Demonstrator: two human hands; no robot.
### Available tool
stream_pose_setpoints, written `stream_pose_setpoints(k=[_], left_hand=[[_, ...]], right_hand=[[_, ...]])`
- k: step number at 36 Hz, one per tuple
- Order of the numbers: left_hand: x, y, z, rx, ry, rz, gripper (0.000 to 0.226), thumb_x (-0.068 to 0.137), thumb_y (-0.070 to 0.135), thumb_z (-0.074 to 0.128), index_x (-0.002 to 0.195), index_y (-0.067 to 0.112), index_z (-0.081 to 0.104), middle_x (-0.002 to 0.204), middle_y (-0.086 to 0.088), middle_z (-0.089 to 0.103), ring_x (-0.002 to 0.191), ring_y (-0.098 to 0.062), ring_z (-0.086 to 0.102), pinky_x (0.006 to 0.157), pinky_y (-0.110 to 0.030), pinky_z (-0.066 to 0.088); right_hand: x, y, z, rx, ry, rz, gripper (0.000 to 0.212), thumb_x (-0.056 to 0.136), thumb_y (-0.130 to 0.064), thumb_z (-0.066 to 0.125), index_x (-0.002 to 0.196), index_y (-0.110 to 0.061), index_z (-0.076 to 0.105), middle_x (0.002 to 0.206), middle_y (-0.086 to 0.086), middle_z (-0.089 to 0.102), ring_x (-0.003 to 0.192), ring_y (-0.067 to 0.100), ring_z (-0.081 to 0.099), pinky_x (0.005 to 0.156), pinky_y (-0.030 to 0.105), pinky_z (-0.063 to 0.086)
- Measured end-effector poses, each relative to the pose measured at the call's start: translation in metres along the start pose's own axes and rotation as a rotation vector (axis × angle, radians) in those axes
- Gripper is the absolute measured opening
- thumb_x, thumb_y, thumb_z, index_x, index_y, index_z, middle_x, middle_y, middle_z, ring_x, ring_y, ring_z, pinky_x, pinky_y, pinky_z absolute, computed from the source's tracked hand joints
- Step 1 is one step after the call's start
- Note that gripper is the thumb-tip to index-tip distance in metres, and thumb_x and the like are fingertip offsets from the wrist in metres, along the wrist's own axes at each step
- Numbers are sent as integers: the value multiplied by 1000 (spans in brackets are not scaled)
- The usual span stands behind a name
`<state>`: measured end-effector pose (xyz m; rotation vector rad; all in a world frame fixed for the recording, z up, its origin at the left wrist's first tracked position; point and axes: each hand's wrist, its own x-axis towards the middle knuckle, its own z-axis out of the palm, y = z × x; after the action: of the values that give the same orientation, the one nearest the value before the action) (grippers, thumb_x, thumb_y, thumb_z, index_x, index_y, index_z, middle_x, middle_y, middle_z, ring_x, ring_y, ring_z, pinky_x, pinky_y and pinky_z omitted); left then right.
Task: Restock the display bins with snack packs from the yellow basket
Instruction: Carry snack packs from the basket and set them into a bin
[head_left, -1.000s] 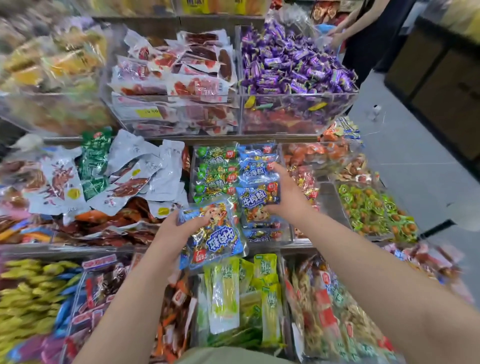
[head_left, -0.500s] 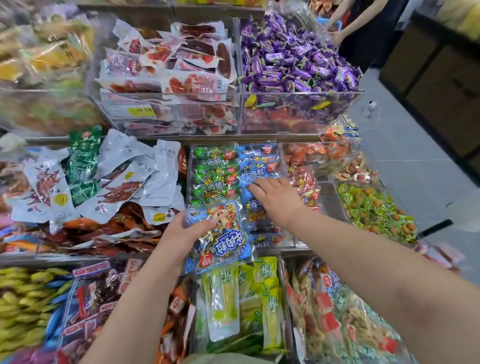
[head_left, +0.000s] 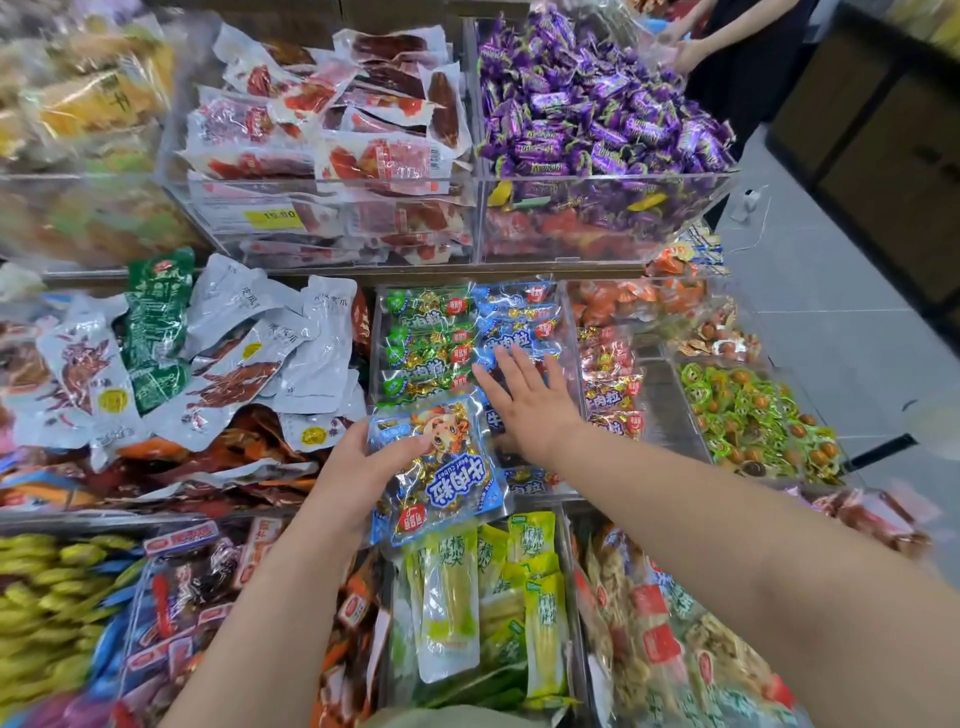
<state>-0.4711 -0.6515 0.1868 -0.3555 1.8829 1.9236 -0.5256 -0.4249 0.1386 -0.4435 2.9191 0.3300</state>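
Note:
My left hand (head_left: 358, 470) grips a blue snack pack (head_left: 441, 475) with a cartoon figure, held above the front edge of a clear display bin (head_left: 571, 343). That bin holds green packs (head_left: 426, 343) on its left and blue packs (head_left: 519, 317) on its right. My right hand (head_left: 524, 400) lies flat with fingers spread on the blue packs in the bin and holds nothing. The yellow basket is out of sight.
Upper clear bins hold red-and-white meat packs (head_left: 332, 130) and purple candies (head_left: 587, 119). White and green pouches (head_left: 208, 353) lie to the left, green-wrapped snacks (head_left: 748, 415) to the right, yellow-green packs (head_left: 488, 587) below. Another person (head_left: 727, 47) stands at the far right by the purple candies.
My right hand let go of the blue pack it was placing in the bin and now rests flat and open on the pile. My left hand kept its pack, barely moving.

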Motion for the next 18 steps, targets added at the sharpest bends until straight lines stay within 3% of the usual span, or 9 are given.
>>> stream_pose_setpoints(k=[4,8,12,16,18], left_hand=[[2,-1,-1,-19,-2,-9,51,65,31,86,109,21,63,102,-7,74,94,-29,71,84,-53,56],[0,1,1,-50,-11,-9,55,63,30,85,111,18,61,103,-10,74,94,-31,71,81,-52,57],[-2,2,2,-72,-7,1,56,60,31,82,111,17,61,104,-11,73,95,-31,70,83,-52,56],[0,0,2,-84,4,14,51,56,34,84,101,24,62,98,-2,75,87,-17,73,70,-36,57],[1,0,2,-69,3,9,53,53,35,88,99,25,64,97,0,75,88,-16,72,73,-38,57]], right_hand=[[9,2,-1,-41,37,19,100,93,-50,43,123,-26,-50,155,11,-24,141,32,-23,107,63,-11],[-1,4,9,-28,46,0,97,88,-67,35,140,-22,-33,155,11,-23,142,32,-23,109,61,-9],[-6,2,20,-27,35,25,95,87,-71,31,145,-20,-25,154,11,-26,140,31,-27,108,59,-14],[5,4,15,2,14,60,98,84,-73,36,146,-24,-21,156,6,-21,143,27,-20,111,56,-8],[6,2,15,-6,14,80,98,84,-73,36,146,-24,-21,157,6,-19,144,27,-19,111,56,-7]])
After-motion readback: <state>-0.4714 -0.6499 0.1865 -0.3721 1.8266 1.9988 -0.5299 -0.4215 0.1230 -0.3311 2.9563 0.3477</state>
